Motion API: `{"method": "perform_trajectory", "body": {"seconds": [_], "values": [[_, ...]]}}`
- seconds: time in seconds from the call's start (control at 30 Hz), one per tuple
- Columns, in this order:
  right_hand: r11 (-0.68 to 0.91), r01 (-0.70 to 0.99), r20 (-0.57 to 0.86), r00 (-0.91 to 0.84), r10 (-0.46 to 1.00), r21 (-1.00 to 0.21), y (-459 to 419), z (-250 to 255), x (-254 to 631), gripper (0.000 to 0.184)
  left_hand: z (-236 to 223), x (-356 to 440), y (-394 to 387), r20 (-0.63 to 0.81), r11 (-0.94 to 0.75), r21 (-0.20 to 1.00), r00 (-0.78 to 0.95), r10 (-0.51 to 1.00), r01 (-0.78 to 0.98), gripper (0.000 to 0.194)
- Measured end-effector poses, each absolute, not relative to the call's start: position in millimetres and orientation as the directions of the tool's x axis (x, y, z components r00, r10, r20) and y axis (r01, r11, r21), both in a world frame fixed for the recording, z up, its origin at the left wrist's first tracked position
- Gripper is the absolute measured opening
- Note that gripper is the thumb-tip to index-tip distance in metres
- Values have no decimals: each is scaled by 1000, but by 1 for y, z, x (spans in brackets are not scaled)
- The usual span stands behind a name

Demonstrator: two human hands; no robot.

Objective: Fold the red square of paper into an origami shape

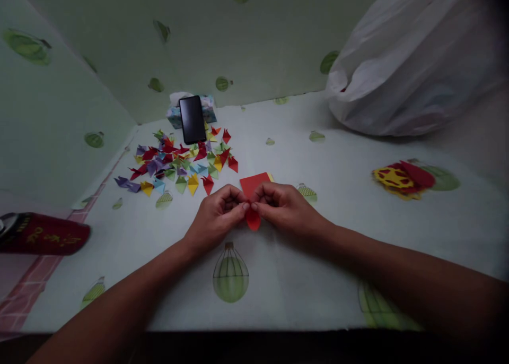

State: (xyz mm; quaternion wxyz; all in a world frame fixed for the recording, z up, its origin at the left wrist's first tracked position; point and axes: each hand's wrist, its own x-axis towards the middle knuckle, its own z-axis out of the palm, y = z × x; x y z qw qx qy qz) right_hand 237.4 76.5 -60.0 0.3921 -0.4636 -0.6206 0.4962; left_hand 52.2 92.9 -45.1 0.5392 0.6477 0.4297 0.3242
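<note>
My left hand (217, 215) and my right hand (284, 207) meet at the middle of the table, fingers curled and pinched on a small red paper piece (253, 219) between them. Just behind my fingers lies a flat stack of red paper squares (254, 183) with a yellow edge showing. A heap of several small folded paper pieces (181, 165) in red, purple, blue, yellow and green spreads to the far left of my hands.
A black phone (192, 119) leans on a tissue box (207, 107) behind the heap. A white plastic bag (413, 61) fills the back right. Red and yellow paper scraps (401, 178) lie at right. A dark red cylinder (43, 234) lies at left. The patterned tablecloth (338, 258) covers the table.
</note>
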Motion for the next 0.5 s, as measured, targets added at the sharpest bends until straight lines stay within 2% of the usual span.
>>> {"method": "perform_trajectory", "body": {"seconds": [0.33, 0.5], "values": [[89, 207, 25, -291, 956, -974, 76, -61, 239, 12, -45, 51, 93, 42, -157, 960, 438, 898, 230, 12], [67, 206, 4, -294, 956, -976, 76, -59, 238, 13, -48, 49, 94, 134, -330, 868, 466, 875, 371, 9]]}}
